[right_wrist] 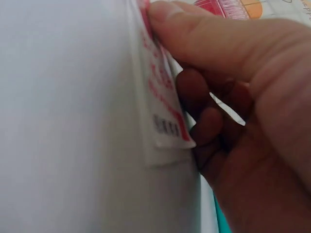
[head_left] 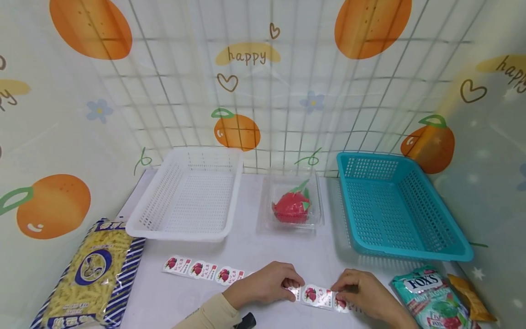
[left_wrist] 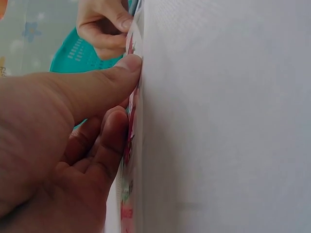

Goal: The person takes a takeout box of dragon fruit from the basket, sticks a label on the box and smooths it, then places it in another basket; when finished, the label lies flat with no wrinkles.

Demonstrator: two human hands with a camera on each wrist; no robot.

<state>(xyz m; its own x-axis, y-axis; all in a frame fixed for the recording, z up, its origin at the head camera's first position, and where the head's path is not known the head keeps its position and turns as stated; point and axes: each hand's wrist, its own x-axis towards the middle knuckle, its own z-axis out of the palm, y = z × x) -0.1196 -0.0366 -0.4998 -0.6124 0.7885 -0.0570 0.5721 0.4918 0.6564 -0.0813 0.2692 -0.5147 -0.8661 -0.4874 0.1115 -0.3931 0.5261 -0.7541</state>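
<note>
A strip of white labels (head_left: 316,296) printed with red dragon fruit runs along the front of the table in the head view. My left hand (head_left: 269,281) pinches the strip near its middle, thumb tip on the edge in the left wrist view. At the strip's right end, my right hand (head_left: 363,292) pinches the last label (right_wrist: 165,104); that label's lower corner stands slightly off the backing. Beyond the hands, a red dragon fruit (head_left: 291,207) with green leaf tips sits inside a clear plastic box (head_left: 316,219).
A white basket (head_left: 232,205) stands back left, a teal basket (head_left: 435,205) back right. Pasta (head_left: 92,269) lies in a bag at left. A green candy bag (head_left: 431,297) and an orange packet (head_left: 472,299) lie at right. A black object (head_left: 246,321) is beside my left sleeve.
</note>
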